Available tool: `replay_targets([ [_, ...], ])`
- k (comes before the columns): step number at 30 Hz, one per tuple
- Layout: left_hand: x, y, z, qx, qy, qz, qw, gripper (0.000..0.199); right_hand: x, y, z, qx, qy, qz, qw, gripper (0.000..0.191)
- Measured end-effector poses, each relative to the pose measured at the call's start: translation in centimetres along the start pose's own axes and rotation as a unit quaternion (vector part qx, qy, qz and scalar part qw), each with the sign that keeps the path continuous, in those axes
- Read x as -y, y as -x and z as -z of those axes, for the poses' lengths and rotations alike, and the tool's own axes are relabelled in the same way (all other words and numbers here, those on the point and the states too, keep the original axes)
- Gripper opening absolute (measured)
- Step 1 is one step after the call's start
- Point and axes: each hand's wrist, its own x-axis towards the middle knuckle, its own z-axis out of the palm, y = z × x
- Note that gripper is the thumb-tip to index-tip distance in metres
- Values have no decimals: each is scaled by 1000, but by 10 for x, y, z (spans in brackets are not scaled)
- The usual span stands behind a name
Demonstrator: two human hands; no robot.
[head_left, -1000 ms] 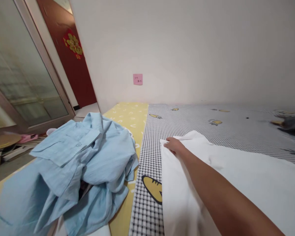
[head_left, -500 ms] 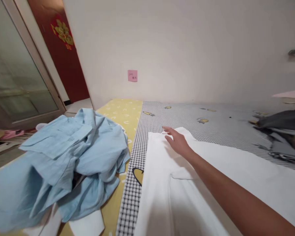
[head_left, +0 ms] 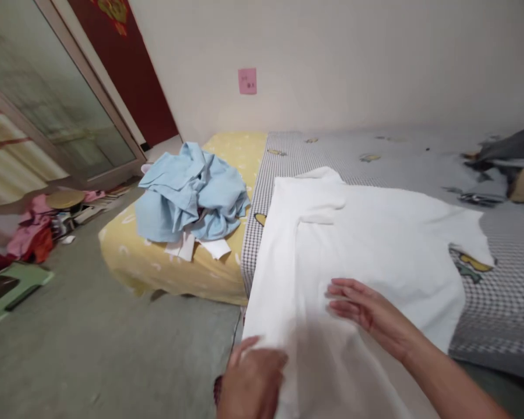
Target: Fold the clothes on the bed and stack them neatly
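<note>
A white T-shirt [head_left: 388,244] lies spread on the bed, its left side folded inward in a long strip and its short right sleeve stretched out. My right hand [head_left: 371,311] is over the shirt's middle, fingers extended and apart, holding nothing. Whether it touches the cloth I cannot tell. Low in the view, my left hand [head_left: 255,378] is at the left edge of the shirt's lower part, somewhat blurred. Its fingers look spread, with nothing visible in them. The shirt's bottom hem is out of view.
A rumpled light-blue shirt [head_left: 192,195] is heaped on the yellow sheet [head_left: 157,273]. Dark and grey clothes [head_left: 506,169] lie at the bed's right. A green stool [head_left: 20,291] and pink items [head_left: 30,230] are on the floor at left. A pink note [head_left: 247,81] hangs on the wall.
The view has tilted down and drawn back, showing more floor and shirt. My right hand has moved from the shirt's upper end down to its middle. My left hand has come into view.
</note>
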Motion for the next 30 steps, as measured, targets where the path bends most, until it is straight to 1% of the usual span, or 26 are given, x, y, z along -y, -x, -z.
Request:
replay_targets([
  [1,3,7,11,-55,-10,49,997,32,-17,10,-10,16,-23,-36,999,48],
  [2,6,14,22,-101,-20,112,988,31,-32,18,-19,31,-31,-64,997,49],
  [3,8,21,30,-131,-22,172,976,31,-46,23,-28,42,-29,-84,995,49],
  [5,8,37,39,-155,6,263,952,32,-69,29,-44,44,-8,-107,993,49],
  [7,6,54,36,-160,62,329,929,39,-84,33,-57,44,30,-114,992,48],
  [8,4,62,32,-164,94,360,914,43,-89,35,-62,55,52,-117,990,45],
  [10,0,77,19,-179,163,413,878,50,-95,39,-70,100,95,-124,983,39],
  [12,-3,87,8,-186,220,447,847,59,-96,43,-76,147,120,-124,974,39],
  [14,-4,90,1,-166,249,461,836,68,-93,49,-81,170,116,-110,972,39],
  [16,-5,86,0,-121,249,460,843,70,-88,54,-86,173,75,-98,977,38],
  [17,-6,82,0,-96,240,456,852,65,-86,57,-89,171,44,-97,980,36],
  [19,-8,69,3,-61,208,447,868,45,-83,61,-93,165,-27,-104,980,35],
  [20,-10,63,4,-55,191,444,874,36,-83,62,-95,162,-57,-112,979,37],
  [22,-16,53,6,-68,162,440,881,28,-85,63,-97,163,-86,-137,973,44],
  [24,-22,49,8,-88,146,420,891,25,-89,63,-100,167,-77,-155,971,52],
  [26,-28,52,10,-88,131,381,911,24,-92,63,-103,169,-59,-159,971,56],
  [28,-32,60,13,-67,98,343,932,26,-94,64,-106,170,-44,-156,972,54],
  [30,-33,68,16,-29,39,331,942,29,-97,64,-108,167,-23,-139,976,50],
])
